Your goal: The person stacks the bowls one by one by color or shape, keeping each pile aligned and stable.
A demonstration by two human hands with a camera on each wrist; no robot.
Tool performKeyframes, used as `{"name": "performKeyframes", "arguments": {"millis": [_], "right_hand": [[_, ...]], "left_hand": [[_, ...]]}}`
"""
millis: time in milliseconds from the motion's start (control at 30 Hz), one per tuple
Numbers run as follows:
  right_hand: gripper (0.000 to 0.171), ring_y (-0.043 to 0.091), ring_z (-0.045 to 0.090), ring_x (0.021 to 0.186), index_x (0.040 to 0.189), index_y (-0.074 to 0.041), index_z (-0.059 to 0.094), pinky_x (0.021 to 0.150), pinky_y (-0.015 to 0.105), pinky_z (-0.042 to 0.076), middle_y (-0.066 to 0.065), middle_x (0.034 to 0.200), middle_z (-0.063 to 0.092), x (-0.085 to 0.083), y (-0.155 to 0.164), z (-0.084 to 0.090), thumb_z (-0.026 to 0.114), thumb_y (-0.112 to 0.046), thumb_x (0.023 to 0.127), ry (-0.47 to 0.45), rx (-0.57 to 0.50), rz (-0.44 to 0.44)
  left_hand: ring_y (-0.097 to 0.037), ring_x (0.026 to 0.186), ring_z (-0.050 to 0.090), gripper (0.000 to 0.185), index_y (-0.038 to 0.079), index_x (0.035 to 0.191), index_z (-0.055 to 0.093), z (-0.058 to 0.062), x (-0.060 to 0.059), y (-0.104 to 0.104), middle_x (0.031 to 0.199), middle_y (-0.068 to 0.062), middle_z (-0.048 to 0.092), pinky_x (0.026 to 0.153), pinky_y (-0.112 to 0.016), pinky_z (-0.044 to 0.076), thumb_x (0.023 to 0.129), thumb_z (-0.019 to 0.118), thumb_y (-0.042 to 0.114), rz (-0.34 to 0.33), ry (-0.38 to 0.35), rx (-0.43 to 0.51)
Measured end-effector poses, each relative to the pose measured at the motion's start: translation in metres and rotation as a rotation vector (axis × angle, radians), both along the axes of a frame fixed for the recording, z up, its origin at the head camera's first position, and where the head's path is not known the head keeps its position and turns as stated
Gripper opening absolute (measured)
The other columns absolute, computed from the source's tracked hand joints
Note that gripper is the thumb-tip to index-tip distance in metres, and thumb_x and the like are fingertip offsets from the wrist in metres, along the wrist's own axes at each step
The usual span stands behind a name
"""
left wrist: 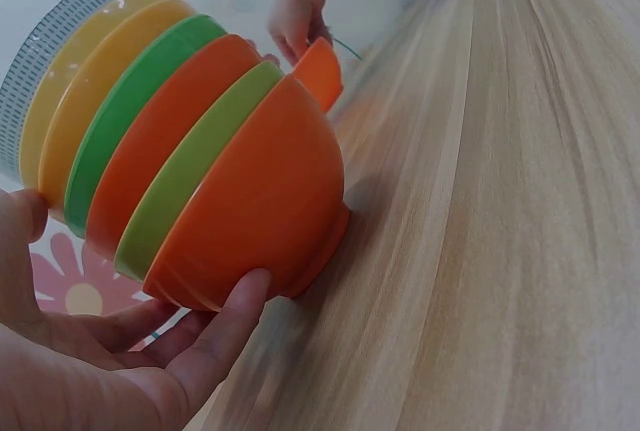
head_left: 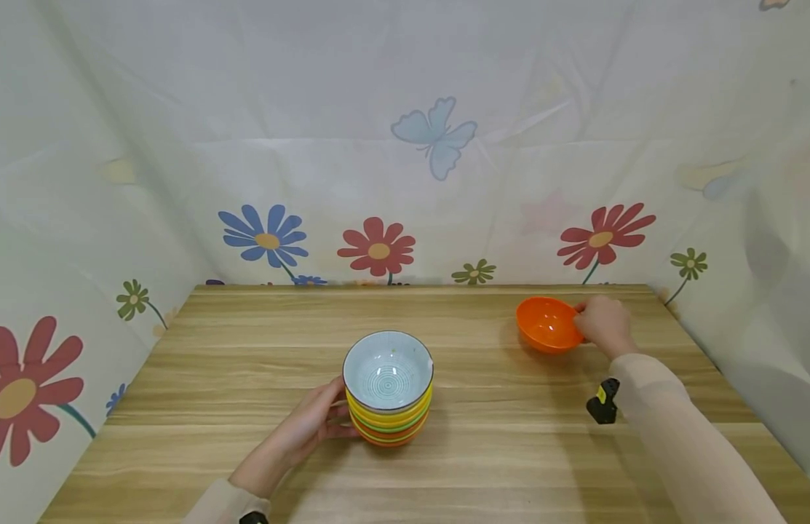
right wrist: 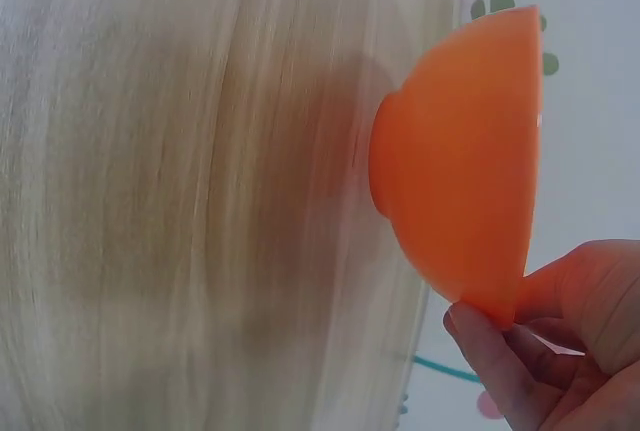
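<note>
A stack of bowls [head_left: 389, 422] stands upright on the wooden table, a pale blue bowl [head_left: 386, 367] with a ringed inside on top. Below it sit yellow, green and orange bowls, with an orange bowl [left wrist: 262, 191] at the bottom. My left hand [head_left: 313, 418] touches the left side of the stack, thumb near the upper bowls and extended fingers low on the bottom one. At the far right, my right hand [head_left: 604, 325] pinches the rim of a single orange bowl [head_left: 547, 325] between thumb and fingers. Whether that bowl's foot [right wrist: 382, 156] touches the table I cannot tell.
The wooden table [head_left: 280, 327] ends at a pale curtain [head_left: 326, 175] printed with flowers and a butterfly, which also hangs along both sides. A black wrist device [head_left: 603, 402] with a yellow mark is on the right forearm.
</note>
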State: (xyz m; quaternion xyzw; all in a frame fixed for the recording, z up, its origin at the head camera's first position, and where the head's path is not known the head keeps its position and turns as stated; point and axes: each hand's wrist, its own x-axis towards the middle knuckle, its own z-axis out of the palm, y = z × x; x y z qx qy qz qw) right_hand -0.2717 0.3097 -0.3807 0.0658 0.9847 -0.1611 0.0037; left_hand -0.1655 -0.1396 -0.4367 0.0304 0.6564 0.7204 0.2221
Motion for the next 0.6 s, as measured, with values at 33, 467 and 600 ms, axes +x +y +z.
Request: {"name": "performKeyframes", "arguments": {"millis": [33, 467, 600], "right_hand": [[0.034, 0.018, 0.057, 0.056, 0.109, 0.013, 0.059, 0.055, 0.028, 0.046, 0.021, 0.084, 0.065, 0.0, -0.002, 0.001, 0.05, -0.005, 0.082, 0.001, 0.002, 0.003], [0.031, 0.021, 0.058, 0.057, 0.103, 0.012, 0.064, 0.054, 0.03, 0.052, 0.027, 0.095, 0.065, 0.0, -0.032, 0.011, 0.051, -0.002, 0.078, 0.089, 0.064, 0.129], [0.03, 0.02, 0.059, 0.056, 0.102, 0.012, 0.064, 0.054, 0.03, 0.054, 0.028, 0.094, 0.064, -0.001, -0.038, 0.013, 0.052, -0.001, 0.078, 0.092, 0.04, 0.15]], "left_hand": [[-0.021, 0.1, 0.06, 0.071, -0.004, 0.129, 0.043, 0.0, 0.0, 0.0, 0.115, -0.011, 0.056, 0.081, -0.043, 0.053, 0.09, 0.043, 0.055, 0.001, 0.0, 0.0], [-0.021, 0.101, 0.06, 0.073, -0.005, 0.129, 0.043, -0.001, 0.0, -0.001, 0.115, -0.011, 0.055, 0.081, -0.043, 0.053, 0.089, 0.043, 0.057, -0.006, 0.001, 0.004], [-0.021, 0.102, 0.059, 0.074, -0.004, 0.13, 0.042, 0.0, 0.0, -0.001, 0.118, -0.013, 0.054, 0.082, -0.043, 0.053, 0.089, 0.043, 0.057, -0.01, 0.004, 0.003]]}}
